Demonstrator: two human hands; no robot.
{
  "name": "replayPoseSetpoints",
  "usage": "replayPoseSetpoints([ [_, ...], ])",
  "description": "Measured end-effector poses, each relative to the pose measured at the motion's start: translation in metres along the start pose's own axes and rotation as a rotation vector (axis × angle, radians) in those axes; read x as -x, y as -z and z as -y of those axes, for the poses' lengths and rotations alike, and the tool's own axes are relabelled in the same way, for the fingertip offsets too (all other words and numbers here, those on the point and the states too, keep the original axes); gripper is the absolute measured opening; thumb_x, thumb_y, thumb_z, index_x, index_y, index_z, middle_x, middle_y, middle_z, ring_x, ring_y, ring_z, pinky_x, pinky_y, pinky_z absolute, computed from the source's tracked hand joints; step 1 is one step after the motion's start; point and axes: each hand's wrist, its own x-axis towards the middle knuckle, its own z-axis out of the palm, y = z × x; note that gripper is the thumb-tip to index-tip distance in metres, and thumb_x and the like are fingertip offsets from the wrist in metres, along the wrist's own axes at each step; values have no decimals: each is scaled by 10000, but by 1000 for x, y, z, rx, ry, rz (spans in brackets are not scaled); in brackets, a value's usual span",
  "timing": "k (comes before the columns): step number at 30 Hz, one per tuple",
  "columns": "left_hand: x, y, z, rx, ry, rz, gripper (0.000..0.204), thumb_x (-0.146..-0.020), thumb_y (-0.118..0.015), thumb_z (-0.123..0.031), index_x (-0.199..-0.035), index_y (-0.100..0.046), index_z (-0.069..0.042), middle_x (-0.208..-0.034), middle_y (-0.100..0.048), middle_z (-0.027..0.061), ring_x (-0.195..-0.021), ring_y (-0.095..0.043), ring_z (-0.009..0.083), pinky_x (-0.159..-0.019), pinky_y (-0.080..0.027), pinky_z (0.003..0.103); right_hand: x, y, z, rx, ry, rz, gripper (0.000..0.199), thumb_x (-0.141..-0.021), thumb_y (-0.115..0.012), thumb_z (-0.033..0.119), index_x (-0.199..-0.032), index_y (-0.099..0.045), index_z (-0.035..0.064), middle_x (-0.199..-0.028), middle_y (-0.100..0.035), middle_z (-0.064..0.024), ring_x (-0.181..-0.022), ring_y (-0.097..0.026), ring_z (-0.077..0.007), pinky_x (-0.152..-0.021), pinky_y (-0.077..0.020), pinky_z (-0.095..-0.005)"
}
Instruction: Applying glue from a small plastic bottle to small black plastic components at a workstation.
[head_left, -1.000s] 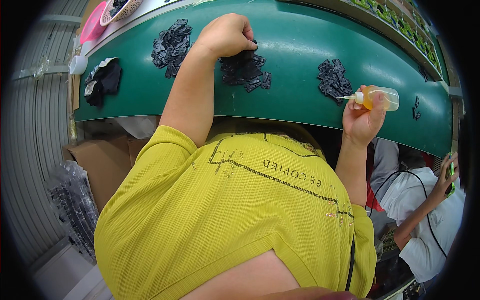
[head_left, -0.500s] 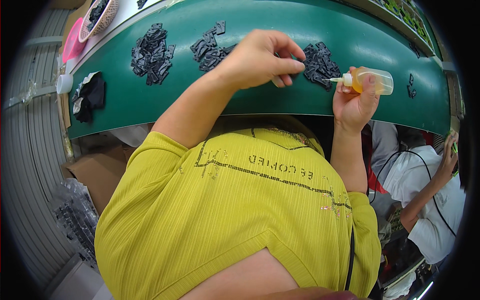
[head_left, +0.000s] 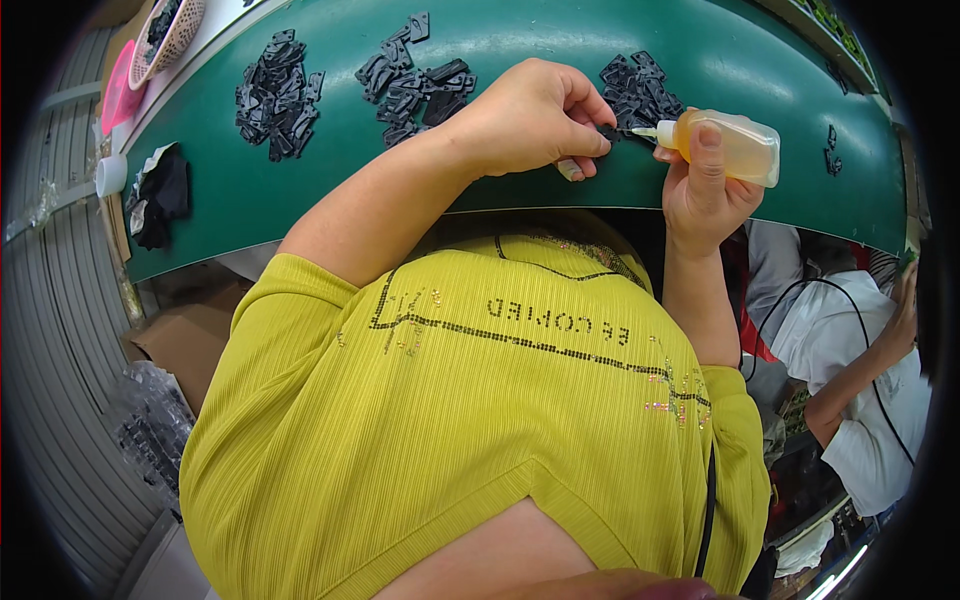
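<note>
My left hand [head_left: 540, 118] is closed in a pinch on a small black plastic part [head_left: 608, 132], mostly hidden by the fingers. My right hand [head_left: 708, 198] grips a clear squeeze bottle [head_left: 735, 147] of amber liquid, tilted on its side. The bottle's thin needle tip points left and reaches the black part; whether it touches cannot be made out. Just beyond the tip lies a heap of black plastic parts [head_left: 640, 90]. Left of my left hand is a second pile of black parts [head_left: 415, 85], partly behind my wrist.
A third pile of black parts [head_left: 278, 100] lies farther left on the green table [head_left: 330, 190]. Black cloth [head_left: 160, 198], a white roll [head_left: 111, 176] and a basket [head_left: 170, 45] are at the left. Several small parts [head_left: 832, 152] lie at right, near another person's arm [head_left: 860, 370].
The bottle has moved left and tilted, bringing its needle tip to the part in my left fingers. My left hand keeps its pinch. The whole view has shifted slightly.
</note>
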Motion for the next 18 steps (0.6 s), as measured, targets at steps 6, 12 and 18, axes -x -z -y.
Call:
replayPoseSetpoints([
  [6, 1, -1, -2, -13, 12, 9, 227, -794, -641, -27, -989, -588, 75, -826, -633, 105, -656, -637, 152, -594, -533, 250, 3, 0, 0, 26, 2, 29, 120, -847, -651, 73, -898, -618, -30, -800, -654, -97, -610, -615, -136, -526, -504, -230],
  [12, 1, 0, -2, -18, 14, 13, 230, -790, -641, -30, -987, -589, 77, -826, -633, 106, -653, -635, 154, -593, -530, 253, 2, 0, 0, 31, 9, 38, 114, -845, -651, 70, -896, -620, -28, -800, -656, -98, -613, -616, -131, -530, -501, -220],
  [18, 1, 1, -1, -10, 11, 16, 229, -788, -640, -28, -986, -591, 76, -827, -634, 107, -651, -635, 154, -595, -530, 251, 3, -1, 1, 94, 7, 42, 115, -839, -658, 64, -898, -622, -28, -793, -659, -95, -606, -611, -121, -528, -493, -214],
])
